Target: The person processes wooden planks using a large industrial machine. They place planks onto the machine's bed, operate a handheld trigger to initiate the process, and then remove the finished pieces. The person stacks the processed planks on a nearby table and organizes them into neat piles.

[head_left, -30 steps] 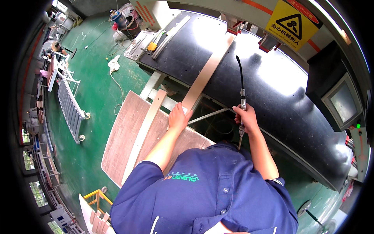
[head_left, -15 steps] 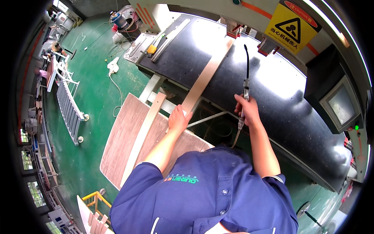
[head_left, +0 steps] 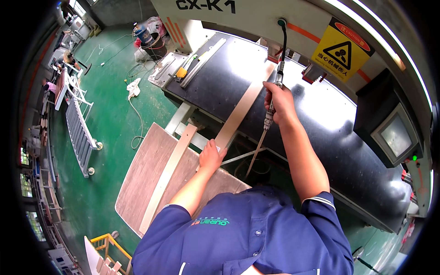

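Note:
My left hand [head_left: 211,155] presses on the near end of a long pale wooden strip [head_left: 243,109] that lies lengthwise on the black machine bed [head_left: 321,137]. My right hand [head_left: 279,101] is raised over the bed and grips a slim metal air nozzle [head_left: 266,123] on a black hose [head_left: 283,43]; its thin tube points down toward me. The hose runs up to the machine's pale housing [head_left: 256,13]. My blue work shirt fills the lower edge.
A stack of grey-brown boards [head_left: 151,178] with a second pale strip [head_left: 169,174] stands at my left. Tools lie on a metal tray [head_left: 183,71] at the bed's far left. A yellow warning sign [head_left: 341,50], a small screen [head_left: 398,135], green floor, white racks [head_left: 78,123] and a cable surround.
My right hand has lifted the air nozzle from beside my chest up and forward over the bed. My left hand stays on the strip's near end.

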{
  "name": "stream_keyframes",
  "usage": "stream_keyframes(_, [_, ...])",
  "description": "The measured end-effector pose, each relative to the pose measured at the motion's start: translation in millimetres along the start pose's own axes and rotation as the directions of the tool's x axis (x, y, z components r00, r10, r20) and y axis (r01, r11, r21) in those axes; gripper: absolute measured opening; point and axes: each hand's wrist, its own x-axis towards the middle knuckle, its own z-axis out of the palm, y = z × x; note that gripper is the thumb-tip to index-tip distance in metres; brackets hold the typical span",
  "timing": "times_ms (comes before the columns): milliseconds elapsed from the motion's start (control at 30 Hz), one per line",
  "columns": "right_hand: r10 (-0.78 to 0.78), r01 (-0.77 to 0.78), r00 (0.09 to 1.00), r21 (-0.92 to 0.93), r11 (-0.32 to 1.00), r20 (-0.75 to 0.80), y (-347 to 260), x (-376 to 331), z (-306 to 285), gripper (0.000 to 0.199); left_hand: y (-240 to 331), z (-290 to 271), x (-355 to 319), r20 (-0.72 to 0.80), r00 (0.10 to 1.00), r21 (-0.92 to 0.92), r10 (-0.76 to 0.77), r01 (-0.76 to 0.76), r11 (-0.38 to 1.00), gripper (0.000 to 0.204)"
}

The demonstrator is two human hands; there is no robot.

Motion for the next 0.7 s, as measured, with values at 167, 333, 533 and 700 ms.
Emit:
stream_keyframes(167, [-0.006,0.006,1.000,0.020,1.000,-0.002,0,-1,5,0.025,1,-1,-1,-0.004,1.000,-0.003,-0.003,0.003,1.000,0.055])
stream_keyframes(333, [0.106,-0.112,0.993,0.196,0.974,0.045,-11,-7,17,0.022,1,-1,-2,-0.010,1.000,0.001,-0.003,0.003,1.000,0.055])
stream_keyframes(533, [0.164,-0.175,0.985,0.293,0.940,0.061,-28,-15,44,0.017,-2,-1,-2,0.020,1.000,-0.003,-0.019,0.019,1.000,0.057])
stream_keyframes(700, [0.155,-0.173,0.981,0.168,0.971,0.115,-12,-22,29,0.014,2,0,0,-0.012,1.000,0.005,0.000,0.000,1.000,0.056])
